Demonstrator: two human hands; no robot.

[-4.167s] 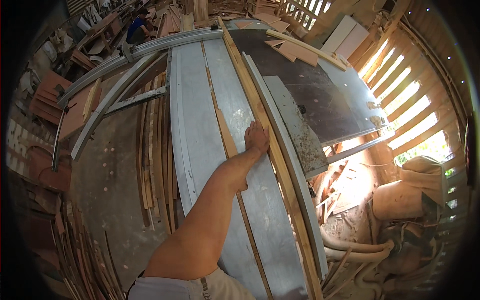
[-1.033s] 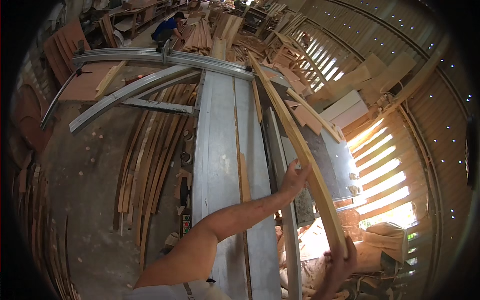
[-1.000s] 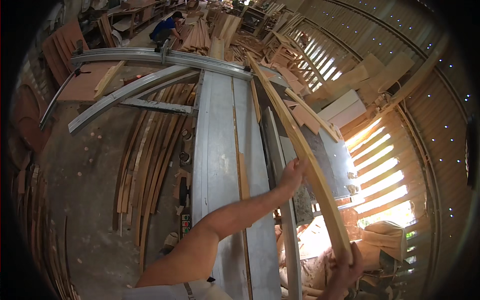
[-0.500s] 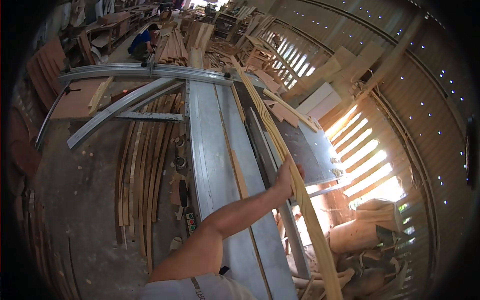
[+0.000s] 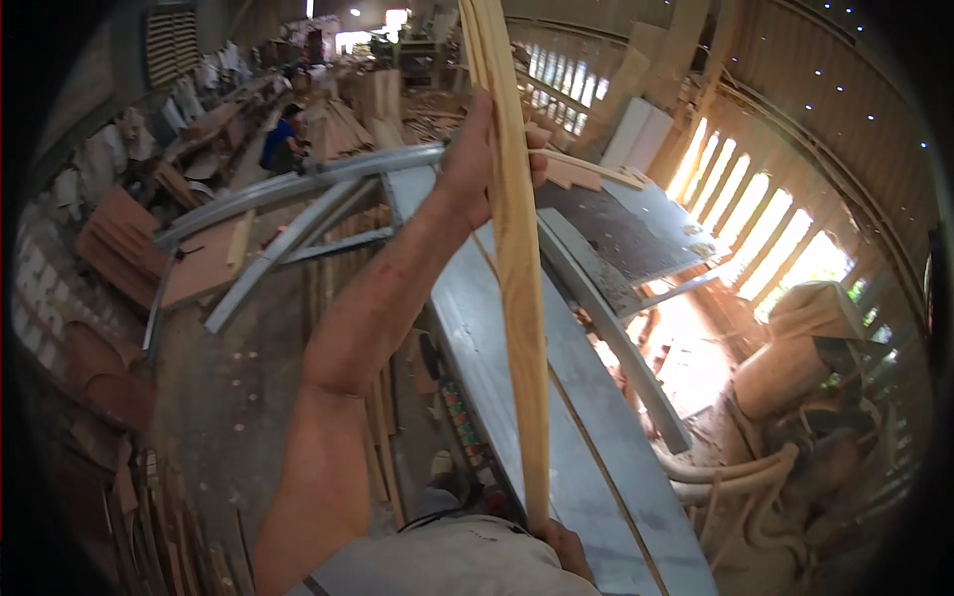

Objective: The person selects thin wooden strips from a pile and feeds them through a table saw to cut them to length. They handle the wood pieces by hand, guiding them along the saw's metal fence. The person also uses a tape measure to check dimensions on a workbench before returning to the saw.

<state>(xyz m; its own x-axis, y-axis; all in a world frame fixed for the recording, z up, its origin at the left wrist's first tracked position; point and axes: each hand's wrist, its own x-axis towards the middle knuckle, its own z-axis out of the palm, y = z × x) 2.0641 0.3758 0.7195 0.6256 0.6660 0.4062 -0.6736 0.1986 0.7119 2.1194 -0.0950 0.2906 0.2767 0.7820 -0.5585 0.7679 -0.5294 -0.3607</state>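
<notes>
A long, pale wooden strip (image 5: 519, 298) rises in front of me, its near end by my waist and its far end past the top of the view. My left hand (image 5: 475, 164) is closed around the upper part, with the thumb on the near side and fingertips showing at the right edge. Low down, my right hand (image 5: 568, 549) grips the strip's near end; most of its fingers are hidden. Beneath the strip lies a grey metal machine table (image 5: 467, 318) with a long slot.
A metal fence rail (image 5: 611, 333) runs along the table's right side. Metal arms (image 5: 278, 253) reach out to the left. Offcuts (image 5: 586, 174) lie on the dark side top. A thick hose (image 5: 740, 472) curls at lower right. One person (image 5: 283, 139) crouches far off.
The strip has come up off the table's right side and swung left, nearer to me. My left hand rose with it, and my right hand now shows at the near end.
</notes>
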